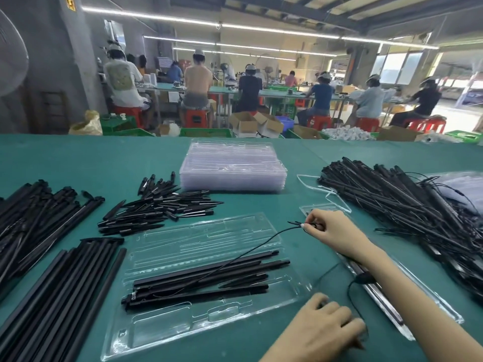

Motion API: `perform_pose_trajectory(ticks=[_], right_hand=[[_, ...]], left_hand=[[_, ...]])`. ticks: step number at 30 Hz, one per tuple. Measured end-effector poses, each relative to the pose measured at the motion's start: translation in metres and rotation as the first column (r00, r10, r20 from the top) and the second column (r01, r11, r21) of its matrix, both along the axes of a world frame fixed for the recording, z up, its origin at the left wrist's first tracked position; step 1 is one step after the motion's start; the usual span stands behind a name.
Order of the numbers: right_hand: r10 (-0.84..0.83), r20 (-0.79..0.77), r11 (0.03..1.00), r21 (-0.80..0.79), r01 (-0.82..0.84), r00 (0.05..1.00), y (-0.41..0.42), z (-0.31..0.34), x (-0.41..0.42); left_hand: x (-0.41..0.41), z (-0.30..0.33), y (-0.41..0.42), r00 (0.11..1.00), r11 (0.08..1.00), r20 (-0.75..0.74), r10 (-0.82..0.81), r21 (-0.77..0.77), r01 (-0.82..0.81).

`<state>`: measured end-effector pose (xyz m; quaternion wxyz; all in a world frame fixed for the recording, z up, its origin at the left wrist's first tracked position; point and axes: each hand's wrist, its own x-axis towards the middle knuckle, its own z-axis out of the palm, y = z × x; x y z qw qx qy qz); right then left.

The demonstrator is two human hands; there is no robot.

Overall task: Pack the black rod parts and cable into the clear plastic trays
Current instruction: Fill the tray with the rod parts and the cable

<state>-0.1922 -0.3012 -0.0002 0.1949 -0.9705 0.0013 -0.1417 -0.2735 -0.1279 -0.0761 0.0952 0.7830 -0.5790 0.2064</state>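
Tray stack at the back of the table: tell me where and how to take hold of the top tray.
Grip the top tray of the stack by its short right edge, coming from the right side. That edge overhangs as a thin rim facing open table, while short black rods crowd the left front corner. Pinch the rim, thumb on top and fingers under, and peel upward so nested trays likely separate.

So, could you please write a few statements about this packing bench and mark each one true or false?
1. The right hand pinches the thin black cable. True.
2. The open clear tray holds no rods yet. False: several black rods already lie in it.
3. A stack of clear trays sits at the far middle of the green table. True.
4. The left hand is lifting a rod from the pile on the left. False: it rests on the table near the tray's right end.
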Motion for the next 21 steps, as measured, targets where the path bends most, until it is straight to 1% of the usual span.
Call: perform_pose_trajectory(ticks=[1,2,3,4,7,8,9,10,12,14,16,18,20,21], right_hand=[[0.012,-0.007,0.999,-0.032,-0.012,1.000,-0.002,0.000,0.001],[0.021,-0.009,0.998,-0.057,-0.022,1.000,-0.005,-0.001,0.001],[0.030,-0.005,0.997,-0.069,-0.030,1.000,-0.007,-0.002,0.002],[0.037,0.005,0.997,-0.073,-0.037,0.999,-0.009,-0.004,0.002],[0.051,0.031,0.994,-0.097,-0.048,0.998,-0.012,-0.009,0.004],[0.051,0.033,0.994,-0.095,-0.047,0.998,-0.012,-0.012,0.004],[0.049,0.030,0.995,-0.086,-0.046,0.998,-0.011,-0.013,0.004],[0.047,0.020,0.996,-0.072,-0.046,0.999,-0.010,-0.015,0.004],[0.041,-0.006,0.998,-0.052,-0.042,0.999,-0.008,-0.021,0.004],[0.016,-0.039,0.998,-0.059,-0.018,0.999,-0.007,-0.026,0.004],[-0.008,-0.090,0.998,-0.066,0.002,0.996,-0.007,-0.032,0.002],[-0.027,-0.145,0.999,-0.035,0.022,0.989,-0.005,-0.037,-0.001],[-0.046,-0.168,0.998,0.038,0.054,0.985,-0.002,-0.043,-0.005],[-0.056,-0.169,0.996,0.063,0.068,0.984,0.001,-0.047,-0.007]], left_hand=[[-0.001,0.014,0.008,0.997,0.992,-0.016,-0.071,-0.107,0.069],[-0.003,0.030,0.018,0.987,0.973,-0.074,-0.143,-0.193,0.127],[-0.004,0.045,0.027,0.976,0.953,-0.119,-0.184,-0.266,0.147],[-0.005,0.062,0.037,0.970,0.937,-0.153,-0.190,-0.322,0.133],[-0.006,0.108,0.076,0.945,0.937,-0.300,-0.127,-0.349,0.015],[-0.007,0.123,0.090,0.917,0.944,-0.385,-0.106,-0.328,-0.029],[-0.005,0.135,0.106,0.893,0.962,-0.447,-0.056,-0.262,-0.071],[-0.003,0.144,0.124,0.888,0.970,-0.460,0.018,-0.207,-0.127],[0.003,0.155,0.166,0.919,0.950,-0.349,0.183,-0.179,-0.257],[0.010,0.163,0.207,0.908,0.919,-0.236,0.347,-0.108,-0.379],[0.022,0.157,0.251,0.836,0.852,-0.198,0.511,-0.007,-0.523],[0.040,0.142,0.296,0.711,0.739,-0.229,0.665,0.067,-0.670],[0.056,0.128,0.337,0.551,0.617,-0.329,0.767,0.141,-0.774],[0.064,0.120,0.352,0.491,0.584,-0.381,0.784,0.184,-0.790]])
